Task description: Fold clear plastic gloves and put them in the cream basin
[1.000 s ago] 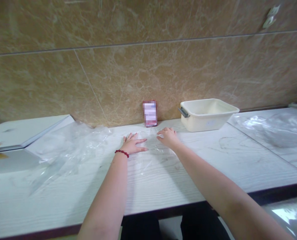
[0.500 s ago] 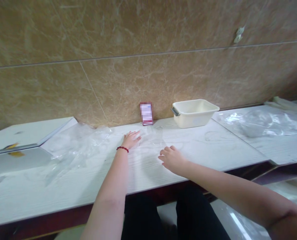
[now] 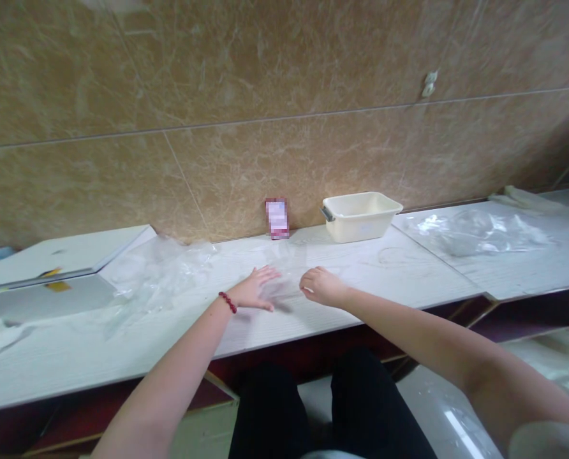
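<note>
Left hand (image 3: 252,293) has drawn back from the wall (image 3: 246,172), and its fingers spread wide, gripping nothing I can see. Opposite, the right hand (image 3: 323,287) curls its fingers; I can't tell whether it pinches the clear plastic film (image 3: 290,256) lying between and just beyond both on the white table (image 3: 384,271), near the cream tub (image 3: 360,229).

And nothing readable here! The card (image 3: 277,218), at nine o'clock from the tub (image 3: 361,227), is all pixel blocks, its face blurred past reading.
</note>
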Available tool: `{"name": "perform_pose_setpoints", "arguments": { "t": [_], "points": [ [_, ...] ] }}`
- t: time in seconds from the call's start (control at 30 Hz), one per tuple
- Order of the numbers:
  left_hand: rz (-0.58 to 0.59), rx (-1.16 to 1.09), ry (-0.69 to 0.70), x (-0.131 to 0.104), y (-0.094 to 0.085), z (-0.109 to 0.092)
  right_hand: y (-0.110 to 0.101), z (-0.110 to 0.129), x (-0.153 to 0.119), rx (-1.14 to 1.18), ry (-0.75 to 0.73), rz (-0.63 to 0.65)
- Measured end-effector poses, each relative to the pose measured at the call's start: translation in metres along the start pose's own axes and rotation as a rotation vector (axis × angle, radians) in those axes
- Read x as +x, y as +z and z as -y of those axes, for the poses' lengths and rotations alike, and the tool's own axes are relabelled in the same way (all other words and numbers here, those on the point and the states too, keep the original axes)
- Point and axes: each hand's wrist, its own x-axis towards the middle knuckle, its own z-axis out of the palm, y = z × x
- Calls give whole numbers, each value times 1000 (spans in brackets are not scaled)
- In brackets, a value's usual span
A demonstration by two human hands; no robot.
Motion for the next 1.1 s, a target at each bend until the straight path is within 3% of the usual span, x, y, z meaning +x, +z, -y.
{"name": "perform_pose_setpoints", "arguments": {
  "t": [0.1,0.23,0.37,0.47,0.6,0.77,0.87,0.97,1.1],
  "points": [
    [12,38,42,-13,6,-22,-4,1,-7,161,-23,-73],
    [-117,39,-21,-17,15,-22,-10,7,-21,352,-91,-75],
    [-70,-88,35,-19,19,-22,-23,8,-40,539,-152,5],
    [-101,-183,-39,-25,18,-31,-27,2,-54,586,-119,97],
    [-147,-251,-96,-33,18,-37,-14,-3,-62,502,-29,99],
    [-216,-297,-125,-33,21,-34,4,4,-59,464,-29,119],
    [-231,-347,-182,-30,23,-32,10,7,-51,489,83,84],
    [-281,-385,-360,-23,25,-29,14,6,-37,517,262,-25],
    [-467,-488,-606,-6,28,-20,18,-1,-7,469,589,-78]
  ]
}}
